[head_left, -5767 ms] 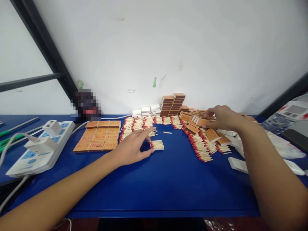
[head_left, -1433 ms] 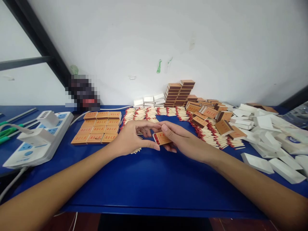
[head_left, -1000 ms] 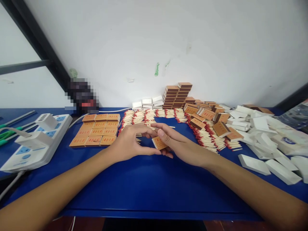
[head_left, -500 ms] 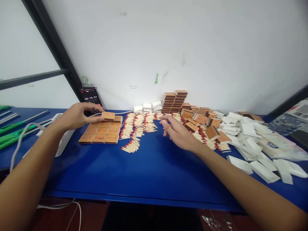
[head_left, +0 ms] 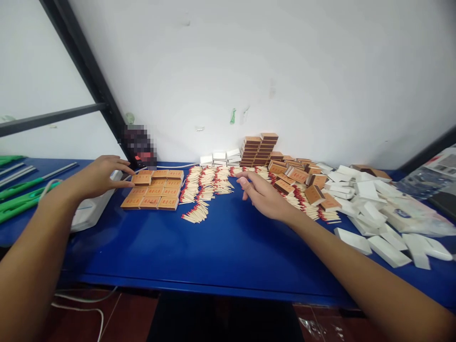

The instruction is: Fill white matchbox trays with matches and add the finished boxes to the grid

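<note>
My left hand (head_left: 99,175) hovers at the left edge of a grid of orange matchboxes (head_left: 154,191), its fingers loosely spread. Its fingertips touch one orange matchbox (head_left: 141,179) lying on top of the grid's far left corner. My right hand (head_left: 261,194) floats open above the blue table (head_left: 221,247), palm turned left, holding nothing. It is just right of rows of loose red-tipped matches (head_left: 206,183). A small bundle of matches (head_left: 194,214) lies in front of the rows.
A stack of brown matchboxes (head_left: 258,151) stands against the wall, with loose orange sleeves (head_left: 302,183) and white inner trays (head_left: 374,209) scattered to the right. A white power strip (head_left: 89,209) and green-handled tools (head_left: 17,197) lie at the left.
Both hands closed a matchbox at the table's middle. My left hand then carried it left and set it on the grid's corner; my right hand came away empty and drifted right.
</note>
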`<state>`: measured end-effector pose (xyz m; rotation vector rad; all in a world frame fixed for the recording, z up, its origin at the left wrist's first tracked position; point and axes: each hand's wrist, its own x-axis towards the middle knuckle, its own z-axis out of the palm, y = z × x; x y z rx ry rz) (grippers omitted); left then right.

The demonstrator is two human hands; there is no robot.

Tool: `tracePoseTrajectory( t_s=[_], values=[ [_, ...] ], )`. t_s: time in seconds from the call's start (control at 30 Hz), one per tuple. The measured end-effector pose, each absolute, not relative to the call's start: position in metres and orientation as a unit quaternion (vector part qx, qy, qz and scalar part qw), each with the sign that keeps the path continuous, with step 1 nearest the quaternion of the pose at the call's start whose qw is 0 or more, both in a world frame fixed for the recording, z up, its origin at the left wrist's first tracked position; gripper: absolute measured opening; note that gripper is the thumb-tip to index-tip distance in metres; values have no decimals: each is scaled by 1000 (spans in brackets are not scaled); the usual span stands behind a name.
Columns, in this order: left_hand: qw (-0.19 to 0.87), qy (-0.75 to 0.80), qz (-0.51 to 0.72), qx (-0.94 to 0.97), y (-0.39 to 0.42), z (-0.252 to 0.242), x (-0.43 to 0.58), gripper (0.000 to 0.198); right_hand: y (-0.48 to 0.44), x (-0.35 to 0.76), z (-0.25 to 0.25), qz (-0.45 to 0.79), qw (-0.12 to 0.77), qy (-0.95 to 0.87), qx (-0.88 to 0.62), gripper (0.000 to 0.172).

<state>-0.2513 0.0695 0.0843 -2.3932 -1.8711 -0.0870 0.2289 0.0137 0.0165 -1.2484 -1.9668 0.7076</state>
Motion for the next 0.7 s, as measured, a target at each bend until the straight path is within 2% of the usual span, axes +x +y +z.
tracePoseTrajectory(
  t_s=[0.17,0.27,0.4,0.6,0.7],
  values=[
    [70,-614,39,-785,79,81,-253,57,13,228,17,257,338,-768,-479,55],
    [72,-608,20,-790,79,80,-243,63,13,228,16,245,343,-775,-470,54],
    [24,-642,22,-766,78,86,-227,75,13,228,15,247,336,-781,-465,51],
    [0,-685,35,-727,80,95,-216,67,15,228,14,226,318,-795,-464,45],
    [-6,-683,42,-729,86,93,-218,73,17,229,12,223,326,-802,-449,43]
  ],
)
